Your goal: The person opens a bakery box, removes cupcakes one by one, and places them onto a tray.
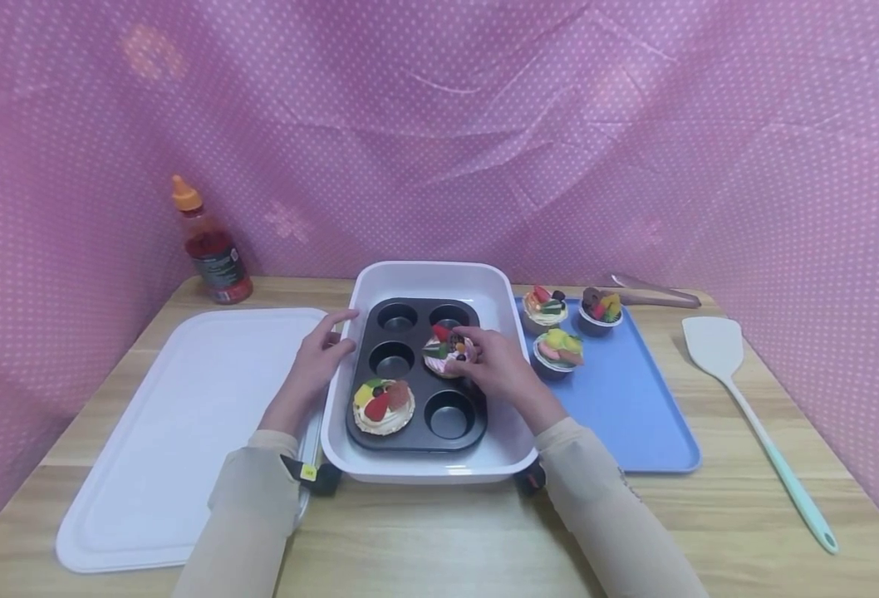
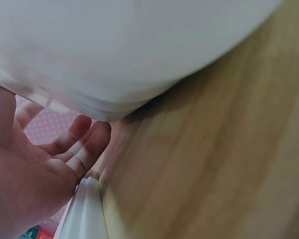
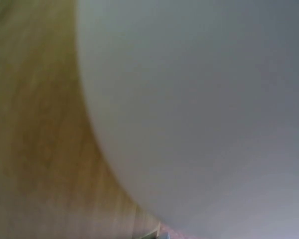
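Observation:
In the head view, a dark muffin tin lies inside a white rectangular basin. My right hand pinches a cupcake with pink frosting and fruit between thumb and fingers, at the tin's middle right cup. Another fruit-topped cupcake sits in the front left cup. My left hand grips the basin's left rim, its thumb and index finger over the edge. The left wrist view has its other fingers against the outer wall. Only the basin's blurred side and wood show in the right wrist view.
Right of the basin, a blue tray bears three cupcakes. Tongs lie behind it, and a spatula farther right. On the left are a white board and a sauce bottle. Pink cloth hangs behind.

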Demonstrator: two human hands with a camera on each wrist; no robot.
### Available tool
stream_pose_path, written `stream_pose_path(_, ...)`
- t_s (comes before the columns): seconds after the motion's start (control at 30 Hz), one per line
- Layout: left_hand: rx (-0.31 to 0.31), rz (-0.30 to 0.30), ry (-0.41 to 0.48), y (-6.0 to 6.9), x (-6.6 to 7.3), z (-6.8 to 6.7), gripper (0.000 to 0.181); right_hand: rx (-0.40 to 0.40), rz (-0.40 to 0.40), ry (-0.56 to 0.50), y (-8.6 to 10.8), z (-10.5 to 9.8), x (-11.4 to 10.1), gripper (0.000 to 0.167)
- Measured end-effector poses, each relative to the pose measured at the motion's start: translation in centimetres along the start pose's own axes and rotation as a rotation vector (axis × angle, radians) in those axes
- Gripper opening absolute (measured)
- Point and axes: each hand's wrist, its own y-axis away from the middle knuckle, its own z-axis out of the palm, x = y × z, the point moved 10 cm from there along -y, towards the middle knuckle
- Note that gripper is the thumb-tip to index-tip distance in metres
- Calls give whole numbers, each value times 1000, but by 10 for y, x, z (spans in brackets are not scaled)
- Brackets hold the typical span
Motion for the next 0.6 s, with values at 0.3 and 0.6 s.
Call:
stream_pose_path(0.3,2,-13,10,0,-1,0,54,10,-2,6,1,0,-1,60)
stream_pose_path(0.6,-1,-27,7,0,-1,0,54,14,14,17,2,0,0,56)
